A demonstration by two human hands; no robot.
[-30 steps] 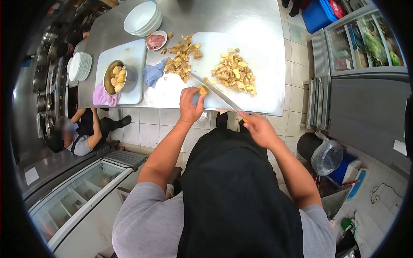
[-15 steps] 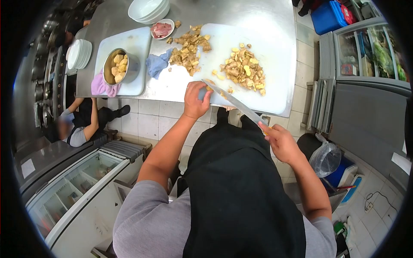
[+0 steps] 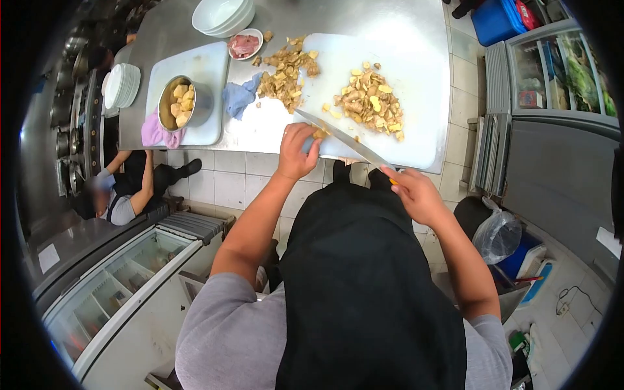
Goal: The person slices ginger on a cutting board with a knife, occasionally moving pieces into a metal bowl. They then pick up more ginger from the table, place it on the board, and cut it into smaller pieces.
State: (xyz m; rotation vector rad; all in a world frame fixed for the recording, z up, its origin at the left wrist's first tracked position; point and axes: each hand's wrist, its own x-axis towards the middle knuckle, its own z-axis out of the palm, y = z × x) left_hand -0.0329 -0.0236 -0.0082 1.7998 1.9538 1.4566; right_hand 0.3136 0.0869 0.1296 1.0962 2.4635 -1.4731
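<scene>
My right hand [image 3: 418, 195] is closed around the yellow handle of a long kitchen knife [image 3: 348, 141]. The blade slants up and left over the near edge of a white cutting board [image 3: 390, 153], its tip just beyond my left fingers. My left hand [image 3: 298, 153] is closed, its curled fingers pressing a small yellow-brown piece of what looks like ginger [image 3: 320, 133] at the board's near left corner, beside the blade. A pile of brown peelings and yellow slices [image 3: 370, 104] lies on the board. More peelings [image 3: 286, 73] are heaped along its left side.
Left on the steel table [image 3: 279, 19], a second board [image 3: 214, 65] bears a metal pot [image 3: 203, 104] of peeled chunks and a pink cloth [image 3: 153, 132]. A blue cloth [image 3: 239, 97], a dish of meat [image 3: 244, 45] and stacked bowls [image 3: 224, 16] stand nearby. Another person [image 3: 123, 201] is at left.
The knife and my right hand have shifted slightly up and left, so the blade tip reaches farther past my left fingers. My left hand stays nearly in place on the piece.
</scene>
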